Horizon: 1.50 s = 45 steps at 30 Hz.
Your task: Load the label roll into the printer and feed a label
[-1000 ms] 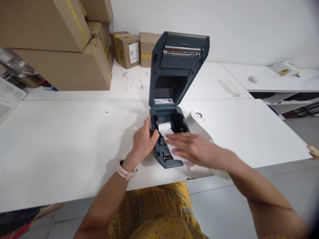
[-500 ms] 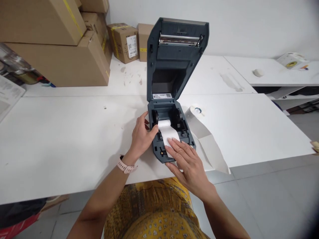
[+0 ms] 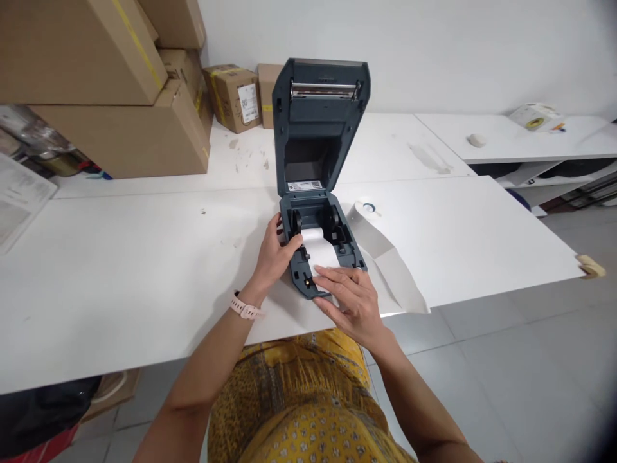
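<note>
A dark grey label printer (image 3: pixel 303 285) stands on the white table with its lid (image 3: pixel 313 122) raised. Inside lies a small roll of white paper (image 3: pixel 322 252), its strip running over the front of the base. My left hand (image 3: pixel 276 255) holds the printer's left side, thumb over the edge by the roll, fingers partly hidden behind the casing. My right hand (image 3: pixel 351 301) rests on the strip at the front edge, fingers stretched flat and thumb below the rim. Beside the printer, on its right, a larger roll (image 3: pixel 365 209) trails a long strip of backing paper (image 3: pixel 393 263).
Cardboard boxes (image 3: pixel 139 138) are stacked at the back left of the table (image 3: pixel 120 257). A smaller box with a label (image 3: pixel 234 99) stands near the wall. Another white roll (image 3: pixel 536 118) and a small round white object (image 3: pixel 477 140) lie at the back right.
The view has shifted, so the printer appears slightly further left. My right hand's fingers have moved a little on the paper strip; my left hand keeps its place on the printer's side.
</note>
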Motion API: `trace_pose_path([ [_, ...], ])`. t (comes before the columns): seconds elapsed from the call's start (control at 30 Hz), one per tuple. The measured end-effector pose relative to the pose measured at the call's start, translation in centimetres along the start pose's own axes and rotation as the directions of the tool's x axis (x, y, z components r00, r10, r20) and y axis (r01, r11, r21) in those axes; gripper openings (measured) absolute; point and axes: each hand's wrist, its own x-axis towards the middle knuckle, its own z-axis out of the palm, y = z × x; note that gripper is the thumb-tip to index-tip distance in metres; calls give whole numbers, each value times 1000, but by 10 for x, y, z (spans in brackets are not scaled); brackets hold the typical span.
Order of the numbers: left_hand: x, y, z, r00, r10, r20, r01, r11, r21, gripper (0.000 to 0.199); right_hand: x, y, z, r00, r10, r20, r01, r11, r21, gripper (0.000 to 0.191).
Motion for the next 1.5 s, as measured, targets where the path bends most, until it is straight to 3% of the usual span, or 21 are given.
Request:
trace_pose_path([
  [0.33,7,-8,1,999,53,7,-52,997,-51,70,2,-1,3,999,35,9,-35,999,-27,26],
  [0.6,8,-8,2,999,41,-8,-41,992,-118,71,5,-11,10,997,37,67,-16,959,-282,51],
  [0.8,6,-3,4,1000,7,-21,-11,986,-169,68,-4,-19,23,999,23,48,-1,907,-422,70],
  [1.03,9,-1,8,999,-7,-34,1,985,-173,64,-6,-11,19,995,12,99,34,894,-447,66],
  [1.5,6,-10,3,993,-33,-110,25,997,-72,68,-14,-7,17,998,-2,67,28,925,-380,66],
])
